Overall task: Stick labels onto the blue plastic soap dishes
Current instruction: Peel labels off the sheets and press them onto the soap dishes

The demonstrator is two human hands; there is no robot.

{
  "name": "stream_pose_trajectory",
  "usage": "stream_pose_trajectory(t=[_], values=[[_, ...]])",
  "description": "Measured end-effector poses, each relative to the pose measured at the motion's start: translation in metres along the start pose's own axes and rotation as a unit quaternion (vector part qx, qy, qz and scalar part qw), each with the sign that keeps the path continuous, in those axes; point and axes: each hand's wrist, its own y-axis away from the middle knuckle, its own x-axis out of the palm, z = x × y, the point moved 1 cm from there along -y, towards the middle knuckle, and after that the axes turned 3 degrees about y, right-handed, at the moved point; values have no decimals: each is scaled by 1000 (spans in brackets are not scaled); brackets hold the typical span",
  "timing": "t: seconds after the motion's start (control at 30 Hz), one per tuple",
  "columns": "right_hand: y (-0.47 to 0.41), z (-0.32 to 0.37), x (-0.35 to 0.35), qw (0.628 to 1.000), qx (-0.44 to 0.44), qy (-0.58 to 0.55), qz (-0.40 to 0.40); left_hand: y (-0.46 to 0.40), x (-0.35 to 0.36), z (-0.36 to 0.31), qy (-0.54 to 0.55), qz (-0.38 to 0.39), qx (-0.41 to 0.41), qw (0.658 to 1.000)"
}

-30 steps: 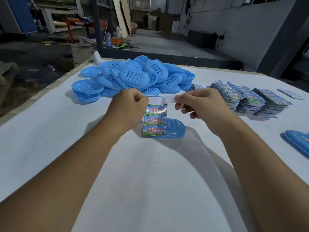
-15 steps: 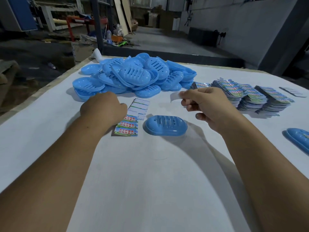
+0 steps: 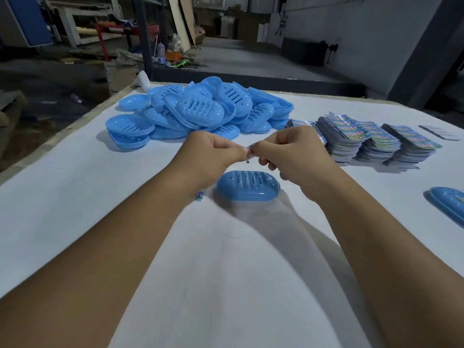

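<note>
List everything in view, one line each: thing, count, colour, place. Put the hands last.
soap dish: one, blue, upside down on the table below the hands.
heap of soap dishes: many, blue, far left of the table.
second soap dish: one, blue, right edge.
label stacks: several, multicoloured, far right.
label sheet: a corner showing, under the left wrist.
table: one, white.
label: one, pale, pinched between both hands.
left hand: pinches the label.
right hand: pinches the label.
</note>
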Motion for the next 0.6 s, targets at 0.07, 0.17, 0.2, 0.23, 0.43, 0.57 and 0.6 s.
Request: stream_pose_trajectory(t=[0.07, 0.17, 0.2, 0.23, 0.43, 0.57, 0.6], values=[[0, 0, 0, 1000, -2, 3, -4, 0, 1, 0, 16, 5, -5, 1000], [1, 0, 0, 1000, -6, 2, -1, 0, 1, 1, 19, 7, -3, 1000], [0, 0, 0, 1000, -6, 1, 0, 0, 1, 1, 21, 7, -4, 1000], [0, 0, 0, 1000, -7, -1, 2, 0, 1, 1, 25, 4, -5, 1000], [0, -2, -2, 999, -18, -27, 42, -2, 1, 2, 43, 2, -14, 999], [0, -4, -4, 996, -42, -35, 65, -2, -1, 1, 47, -2, -8, 999], [0, -4, -5, 996, -49, -35, 71, -2, -1, 0, 47, -5, -8, 999]])
